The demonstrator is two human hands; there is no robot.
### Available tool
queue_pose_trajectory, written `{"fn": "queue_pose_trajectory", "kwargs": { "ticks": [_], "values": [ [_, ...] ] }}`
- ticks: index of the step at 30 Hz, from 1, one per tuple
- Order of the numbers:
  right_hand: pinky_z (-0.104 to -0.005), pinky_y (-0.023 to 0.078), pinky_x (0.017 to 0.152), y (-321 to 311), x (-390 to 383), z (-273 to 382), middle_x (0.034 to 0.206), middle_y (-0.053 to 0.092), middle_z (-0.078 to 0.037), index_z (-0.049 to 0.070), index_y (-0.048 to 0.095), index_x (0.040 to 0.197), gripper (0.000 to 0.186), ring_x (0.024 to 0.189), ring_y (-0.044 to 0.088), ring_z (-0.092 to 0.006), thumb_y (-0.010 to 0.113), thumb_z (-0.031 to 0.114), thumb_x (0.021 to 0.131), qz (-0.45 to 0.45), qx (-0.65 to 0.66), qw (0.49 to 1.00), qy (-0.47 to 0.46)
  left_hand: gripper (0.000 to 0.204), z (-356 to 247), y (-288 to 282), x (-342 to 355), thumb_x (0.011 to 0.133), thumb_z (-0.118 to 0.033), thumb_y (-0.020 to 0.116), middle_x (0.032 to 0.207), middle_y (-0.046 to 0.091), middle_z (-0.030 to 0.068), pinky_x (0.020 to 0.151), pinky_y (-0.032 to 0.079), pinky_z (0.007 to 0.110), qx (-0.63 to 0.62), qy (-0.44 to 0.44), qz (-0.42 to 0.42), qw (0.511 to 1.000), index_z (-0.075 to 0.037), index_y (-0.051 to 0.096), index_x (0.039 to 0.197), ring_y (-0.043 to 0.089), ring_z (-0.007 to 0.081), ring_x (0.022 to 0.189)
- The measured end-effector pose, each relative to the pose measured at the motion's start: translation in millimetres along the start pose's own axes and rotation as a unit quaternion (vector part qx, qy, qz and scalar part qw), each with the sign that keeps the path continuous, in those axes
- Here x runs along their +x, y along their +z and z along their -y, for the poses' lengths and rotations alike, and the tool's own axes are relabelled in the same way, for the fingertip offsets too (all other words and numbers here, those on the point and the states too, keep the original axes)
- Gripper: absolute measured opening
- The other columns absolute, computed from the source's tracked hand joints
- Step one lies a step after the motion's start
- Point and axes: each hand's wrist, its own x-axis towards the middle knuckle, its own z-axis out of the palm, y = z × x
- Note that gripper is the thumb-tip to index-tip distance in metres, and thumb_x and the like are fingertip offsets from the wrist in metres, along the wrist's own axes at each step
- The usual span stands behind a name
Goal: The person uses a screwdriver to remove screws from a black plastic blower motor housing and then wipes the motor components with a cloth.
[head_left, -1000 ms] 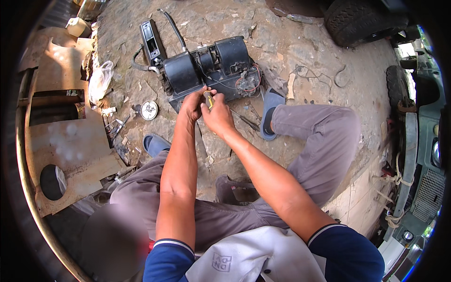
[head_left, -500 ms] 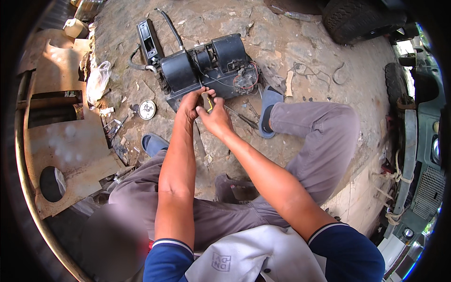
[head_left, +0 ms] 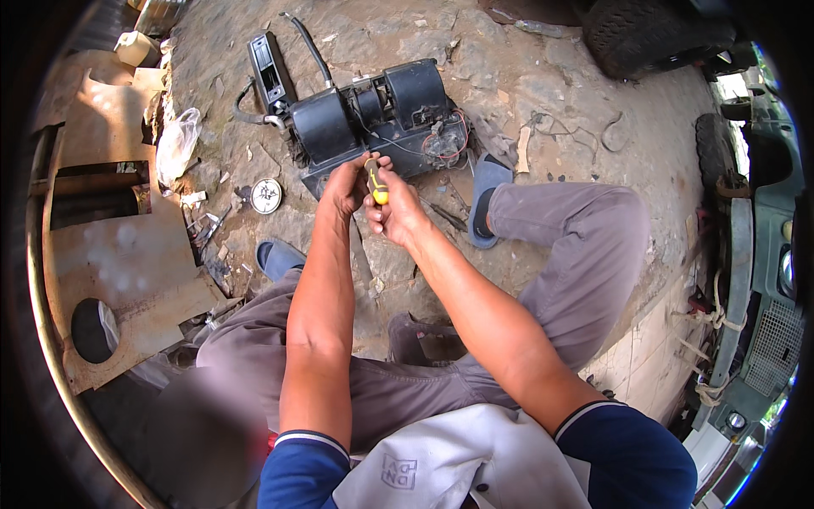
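A black boxy unit with rounded housings [head_left: 326, 127], hoses and thin red wires lies on the rough stone ground. At its near edge, my left hand [head_left: 346, 185] is closed around something I cannot make out, beside the upper end of a yellow-and-black screwdriver [head_left: 379, 192]. My right hand [head_left: 398, 212] grips the screwdriver's handle, its fingers loosely curled with the yellow end showing. A long black panel [head_left: 270, 72] adjoins the unit's upper left. The screwdriver's tip is hidden.
Rusty sheet metal [head_left: 127, 263] and a white plastic bag [head_left: 178, 144] lie left. A round tin [head_left: 265, 195] sits near my left sandal [head_left: 280, 259]. Tyres [head_left: 649, 38] and a green vehicle front [head_left: 767, 271] stand right. Loose wire [head_left: 577, 136] lies on the ground.
My right hand has turned and dropped slightly on the screwdriver, exposing its yellow end and more fingertips. My left hand stays at the unit's near edge.
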Motion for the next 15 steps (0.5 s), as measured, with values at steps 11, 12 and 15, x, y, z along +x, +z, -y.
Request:
{"fn": "queue_pose_trajectory", "kwargs": {
  "ticks": [11, 12, 15],
  "values": [
    [-0.0353, 0.04, 0.035, 9, -6, 1, 0.068, 0.054, -0.005, 0.008, 0.043, 0.104, 0.04, 0.042, 0.047, -0.0148, 0.051, 0.047, 0.098, -0.041, -0.11, 0.993, -0.02, 0.024, -2, -1, 5, 0.105, -0.021, 0.043, 0.108, 0.068, 0.0158, 0.092, 0.053, 0.04, 0.044, 0.016, -0.016, 0.999, -0.001, 0.055, 0.113, 0.065, 0.0269, 0.102],
    [-0.0346, 0.039, 0.032, 16, -9, -3, 0.065, 0.055, -0.006, 0.007, 0.044, 0.098, 0.04, 0.041, 0.048, -0.0152, 0.051, 0.046, 0.098, -0.115, -0.235, 0.963, -0.064, 0.024, -3, -3, 4, 0.105, -0.021, 0.043, 0.109, 0.068, 0.0159, 0.092, 0.053, 0.04, 0.054, 0.015, -0.023, 0.998, -0.001, 0.055, 0.113, 0.065, 0.0269, 0.103],
    [-0.0334, 0.038, 0.031, 8, -5, -6, 0.065, 0.054, -0.006, 0.007, 0.045, 0.097, 0.038, 0.04, 0.047, -0.0143, 0.051, 0.044, 0.098, -0.085, -0.233, 0.966, -0.078, 0.025, 2, -5, 8, 0.105, -0.021, 0.043, 0.109, 0.067, 0.0159, 0.093, 0.053, 0.041, 0.082, 0.002, -0.021, 0.996, -0.002, 0.055, 0.114, 0.064, 0.0274, 0.104]
  ]
}}
